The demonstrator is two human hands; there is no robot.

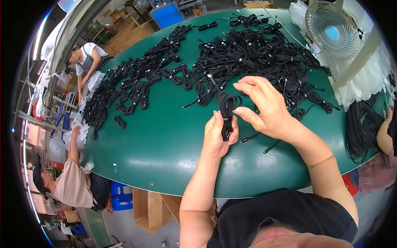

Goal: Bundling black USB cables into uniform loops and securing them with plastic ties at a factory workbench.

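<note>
My left hand (220, 133) is closed round the lower part of a coiled black cable (227, 103), holding it upright above the green table (165, 144). Loops of the coil stick up between my two hands. My right hand (264, 105) is just to the right of the loops, thumb and fingers apart and curved, with the thumb tip close to the coil. Beyond my hands lies a big heap of coiled black cables (252, 51). Loose cable ends with plugs (271, 148) rest on the tabletop under my right wrist.
More cable bundles (136, 78) spread along the table's far left. A fan (331, 31) and clear plastic bags (364, 82) stand at the right, above a large black cable coil (362, 128). Two people work at the left; another's arm shows at the right edge. Cardboard boxes (151, 208) sit below.
</note>
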